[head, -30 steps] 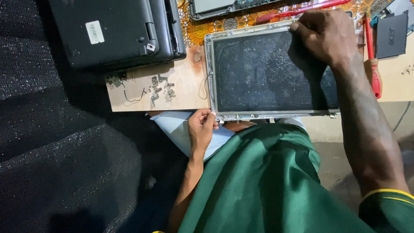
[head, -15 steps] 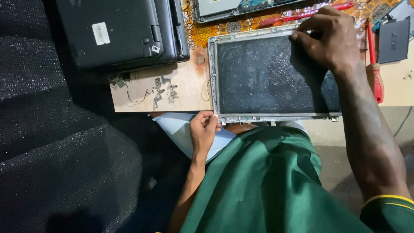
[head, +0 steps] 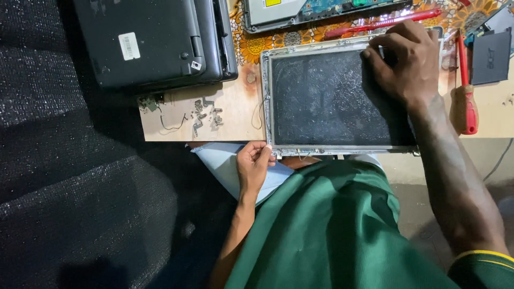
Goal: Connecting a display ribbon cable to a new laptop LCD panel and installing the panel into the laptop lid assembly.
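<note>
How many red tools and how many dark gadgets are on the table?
Red screwdrivers: 2, one long, one short-handled
Dark gadgets: 2, closed laptop, screen panel that both hands touch
Total: 4

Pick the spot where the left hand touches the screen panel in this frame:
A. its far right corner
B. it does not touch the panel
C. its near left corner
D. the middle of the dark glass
C: the left hand pinches the near left corner of the metal-framed screen panel, while the right hand rests on its far right part.
</note>
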